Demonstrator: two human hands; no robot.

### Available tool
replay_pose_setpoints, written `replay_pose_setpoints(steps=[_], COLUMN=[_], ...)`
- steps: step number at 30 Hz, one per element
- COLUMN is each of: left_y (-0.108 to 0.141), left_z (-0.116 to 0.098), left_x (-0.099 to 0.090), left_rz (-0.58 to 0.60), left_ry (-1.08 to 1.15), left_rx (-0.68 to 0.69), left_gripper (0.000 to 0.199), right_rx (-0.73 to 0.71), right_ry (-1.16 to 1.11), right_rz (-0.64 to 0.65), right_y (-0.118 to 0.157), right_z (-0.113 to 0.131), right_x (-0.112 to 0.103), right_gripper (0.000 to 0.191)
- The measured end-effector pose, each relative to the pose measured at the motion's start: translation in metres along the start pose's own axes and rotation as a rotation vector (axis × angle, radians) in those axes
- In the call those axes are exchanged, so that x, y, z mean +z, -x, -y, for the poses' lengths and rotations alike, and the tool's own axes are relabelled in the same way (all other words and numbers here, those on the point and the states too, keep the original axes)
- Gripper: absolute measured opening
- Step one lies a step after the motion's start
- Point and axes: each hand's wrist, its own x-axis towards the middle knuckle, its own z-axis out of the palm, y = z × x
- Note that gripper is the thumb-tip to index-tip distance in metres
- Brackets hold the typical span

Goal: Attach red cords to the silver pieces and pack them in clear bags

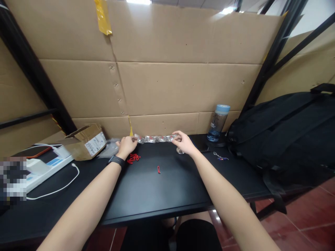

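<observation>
Along the back of the black table, against the cardboard, runs a row of several small clear packets (150,139) with red bits inside. My left hand (127,145), wearing a dark watch, pinches the row's left end. At the other end, my right hand (184,143) has thumb and forefinger closed on the last packet. A small round shiny piece (180,151) lies just under my right hand. Below my left hand is a pile of red cord loops (134,158). One single red loop (158,169) with a small metal end lies mid-table.
Left of the hands are a clear plastic bag (109,149), an open cardboard box (84,142) and a white power strip (49,170) with a cable. To the right stand a blue-lidded bottle (218,122) and a black backpack (285,132), with a keychain (221,157) near them.
</observation>
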Motion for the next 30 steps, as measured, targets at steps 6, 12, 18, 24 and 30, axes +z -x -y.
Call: replay_pose_setpoints(steps=[6,12,18,24,30], left_y=[0.006,0.013,0.037,0.076,0.088], left_z=[0.000,-0.002,-0.029,-0.066,-0.075], left_x=[-0.005,-0.015,-0.036,-0.043,-0.035], left_rz=[0.101,0.152,0.169,0.617,0.649], left_ry=[-0.020,-0.132,-0.102,0.127,0.136], left_rx=[0.090,0.195,0.429,0.989,1.016], left_gripper=[0.033,0.038,0.028,0.024,0.004], right_rx=[0.008,-0.007,-0.019,0.064,0.100], right_ry=[0.071,0.300,0.602,0.641,0.606], right_rz=[0.067,0.154,0.407,0.466,0.464], right_y=[0.001,0.003,0.006,0.005,0.004], right_z=[0.002,0.004,-0.003,-0.011,-0.017], right_x=[-0.005,-0.013,-0.033,-0.041,-0.042], right_gripper=[0.026,0.020,0.053,0.053,0.042])
